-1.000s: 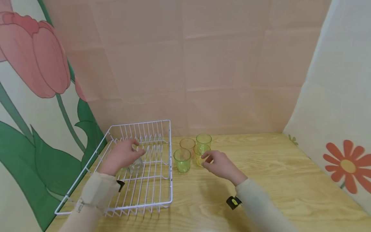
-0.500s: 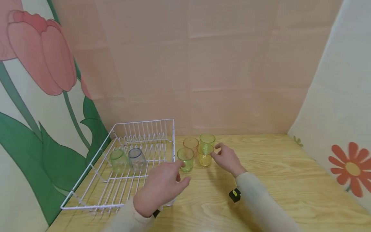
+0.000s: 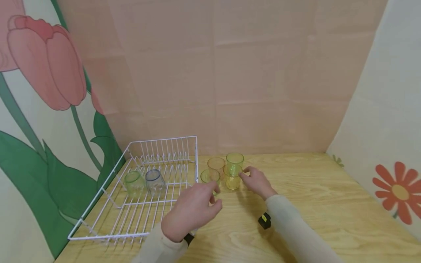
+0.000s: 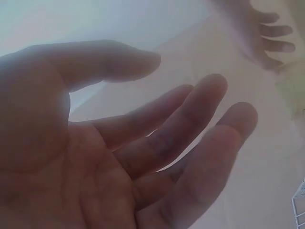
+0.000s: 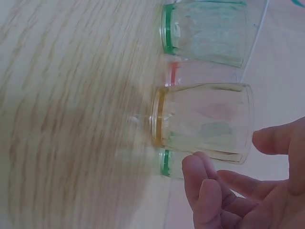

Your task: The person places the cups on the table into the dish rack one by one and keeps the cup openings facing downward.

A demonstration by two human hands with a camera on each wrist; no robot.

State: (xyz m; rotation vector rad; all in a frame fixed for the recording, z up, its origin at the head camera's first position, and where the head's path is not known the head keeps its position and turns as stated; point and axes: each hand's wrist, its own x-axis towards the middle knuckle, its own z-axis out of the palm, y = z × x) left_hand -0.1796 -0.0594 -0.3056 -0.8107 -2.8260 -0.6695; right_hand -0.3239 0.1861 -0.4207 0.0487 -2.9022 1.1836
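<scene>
Four transparent tumblers would exceed a small group, so several stand upright on the wooden table. My right hand point(image 3: 257, 182) is at the right side of the yellow tumbler point(image 3: 232, 181); in the right wrist view its thumb point(image 5: 272, 139) is at the rim and its fingers are beside the wall, not wrapped round it. Contact is hard to tell. My left hand point(image 3: 194, 210) hovers in front of the green tumbler point(image 3: 206, 176), hiding part of it. The left wrist view shows the left palm point(image 4: 71, 176) holding nothing, fingers loosely bent. An orange-rimmed tumbler point(image 3: 215, 164) and another green tumbler point(image 3: 235, 159) stand behind.
A white wire dish rack point(image 3: 141, 233) stands on the left of the table point(image 3: 309, 197). In it, a green tumbler point(image 3: 134, 184) and a blue-rimmed tumbler point(image 3: 155, 183) sit side by side. A pink cloth backdrop point(image 3: 256, 73) hangs behind.
My left hand has left the blue-rimmed tumbler in the rack and moved right, towards the front green tumbler. The right hand has come slightly closer to the yellow tumbler's side.
</scene>
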